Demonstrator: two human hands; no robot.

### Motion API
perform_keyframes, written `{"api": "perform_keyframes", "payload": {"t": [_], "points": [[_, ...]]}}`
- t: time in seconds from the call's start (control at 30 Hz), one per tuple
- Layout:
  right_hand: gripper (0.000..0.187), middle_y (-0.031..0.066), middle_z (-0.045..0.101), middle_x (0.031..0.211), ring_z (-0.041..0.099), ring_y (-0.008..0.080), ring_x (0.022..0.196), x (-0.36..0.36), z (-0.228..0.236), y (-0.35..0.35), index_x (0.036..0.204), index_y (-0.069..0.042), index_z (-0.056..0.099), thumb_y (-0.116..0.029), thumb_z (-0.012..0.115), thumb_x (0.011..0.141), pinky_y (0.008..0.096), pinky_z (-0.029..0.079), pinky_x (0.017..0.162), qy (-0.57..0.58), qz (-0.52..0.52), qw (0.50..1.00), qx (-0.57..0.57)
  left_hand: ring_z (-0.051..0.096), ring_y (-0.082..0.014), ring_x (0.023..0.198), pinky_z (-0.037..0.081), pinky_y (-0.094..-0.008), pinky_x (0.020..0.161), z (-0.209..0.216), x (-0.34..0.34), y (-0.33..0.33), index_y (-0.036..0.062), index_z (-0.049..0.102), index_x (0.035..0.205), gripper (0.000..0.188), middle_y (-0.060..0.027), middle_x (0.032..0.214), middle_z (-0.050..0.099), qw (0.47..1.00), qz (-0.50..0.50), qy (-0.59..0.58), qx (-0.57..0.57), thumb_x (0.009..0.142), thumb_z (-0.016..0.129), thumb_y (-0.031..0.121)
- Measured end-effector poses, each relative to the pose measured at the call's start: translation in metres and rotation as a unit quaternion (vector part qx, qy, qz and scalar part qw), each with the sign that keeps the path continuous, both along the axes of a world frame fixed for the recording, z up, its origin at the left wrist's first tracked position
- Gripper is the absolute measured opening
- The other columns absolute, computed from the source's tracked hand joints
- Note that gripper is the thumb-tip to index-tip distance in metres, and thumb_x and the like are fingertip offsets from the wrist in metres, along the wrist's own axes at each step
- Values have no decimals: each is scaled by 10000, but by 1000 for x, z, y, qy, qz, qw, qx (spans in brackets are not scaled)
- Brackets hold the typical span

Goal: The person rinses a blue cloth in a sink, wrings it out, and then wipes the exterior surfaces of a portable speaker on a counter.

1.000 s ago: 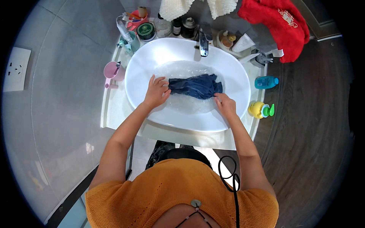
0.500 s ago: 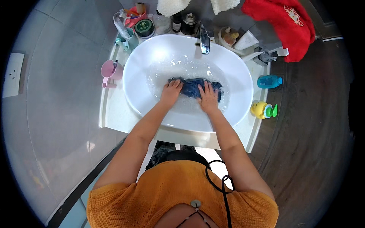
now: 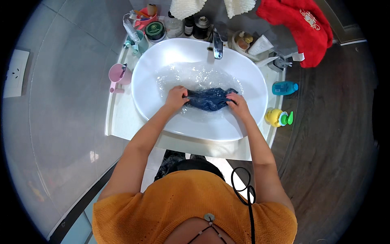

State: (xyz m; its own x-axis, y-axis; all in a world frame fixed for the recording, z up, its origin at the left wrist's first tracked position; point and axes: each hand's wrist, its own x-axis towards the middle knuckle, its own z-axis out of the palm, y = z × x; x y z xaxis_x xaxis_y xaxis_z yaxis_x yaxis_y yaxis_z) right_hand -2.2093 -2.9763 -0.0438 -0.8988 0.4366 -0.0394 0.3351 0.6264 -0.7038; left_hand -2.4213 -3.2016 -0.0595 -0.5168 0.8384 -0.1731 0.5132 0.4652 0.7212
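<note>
One dark blue cloth (image 3: 208, 101) lies in the water (image 3: 172, 75) of one white basin (image 3: 147, 75), its long axis running left-right between two hands, neither clearly nearer. The left hand (image 3: 176, 97) has its grip pinching one end; the right hand (image 3: 237, 105) pinches the other. Rightward stand one blue bottle (image 3: 283, 88), one yellow pump bottle (image 3: 275, 117).

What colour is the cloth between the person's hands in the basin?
The cloth is dark blue, showing best in the head view, the only one here.

The cloth (image 3: 208, 100) has dark blue colour. The basin (image 3: 144, 79) is white. The towel (image 3: 304, 42) is red, with pale pattern.
</note>
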Motion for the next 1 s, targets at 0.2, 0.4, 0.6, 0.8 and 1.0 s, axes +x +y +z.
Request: {"api": "perform_keyframes", "payload": {"t": [0.2,0.4,0.6,0.8,1.0], "points": [[174,-23,531,688,455,41,523,-14,35,29,1000,-84,599,-180,535,870,167,399,498,15,-122,917,-378,429,-36,689,351,-188,601,36,-20,-16,89,494,763,140,49,716,470,887,165,-402,154,764,632,67],[177,70,580,809,548,171,768,-51,12,42,984,-104,619,-104,564,816,282,444,696,50,-104,978,-174,442,-36,703,357,-181,631,40,-34,12,84,512,826,94,56,741,481,893,214,-314,243,791,593,53],[617,142,462,1179,510,320,1027,-58,-30,3,1231,-201,479,-238,715,662,379,428,879,-32,5,994,106,533,-213,941,422,-307,836,-52,-20,-1,70,549,1050,386,-89,1004,562,986,134,-61,78,685,674,94],[588,190,520,1073,538,356,955,-47,-29,-45,1180,-148,487,-155,707,635,417,452,817,-234,86,966,73,484,-333,1037,394,-385,896,-2,16,0,87,493,1152,564,-148,1138,503,983,39,160,-78,626,692,132],[389,72,578,944,562,201,899,-57,-66,-45,1012,-50,532,-21,613,633,328,459,773,-9,-249,914,-321,558,-282,927,457,-406,788,-45,4,4,101,500,1125,469,-92,1020,582,926,215,-309,27,675,626,140]]}}
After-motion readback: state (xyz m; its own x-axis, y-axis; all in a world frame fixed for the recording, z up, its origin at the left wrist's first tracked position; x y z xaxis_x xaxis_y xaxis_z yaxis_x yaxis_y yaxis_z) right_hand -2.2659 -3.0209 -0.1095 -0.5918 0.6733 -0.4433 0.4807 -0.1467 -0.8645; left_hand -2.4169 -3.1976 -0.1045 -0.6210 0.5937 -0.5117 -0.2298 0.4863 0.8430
